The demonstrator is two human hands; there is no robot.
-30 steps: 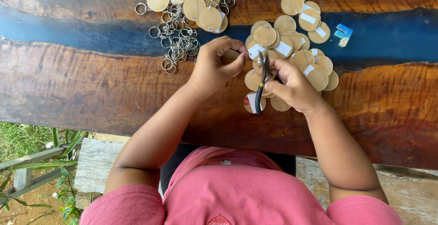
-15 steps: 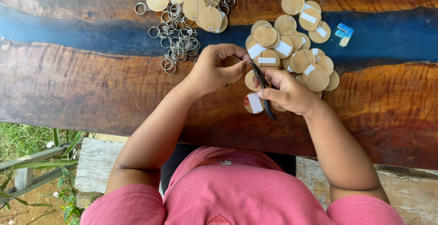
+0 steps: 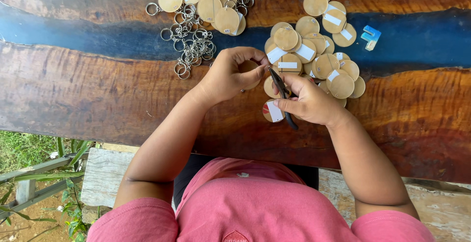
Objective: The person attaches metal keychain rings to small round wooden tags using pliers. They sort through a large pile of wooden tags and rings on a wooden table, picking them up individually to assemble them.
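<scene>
wooden disc point(image 3: 249, 67) pinched, pliers point(image 3: 282, 95) gripped

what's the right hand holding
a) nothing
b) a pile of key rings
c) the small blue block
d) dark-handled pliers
d: the right hand grips dark-handled pliers, tips pointed at the wooden disc in the left hand; the key rings and the small blue block lie untouched on the table.
</scene>
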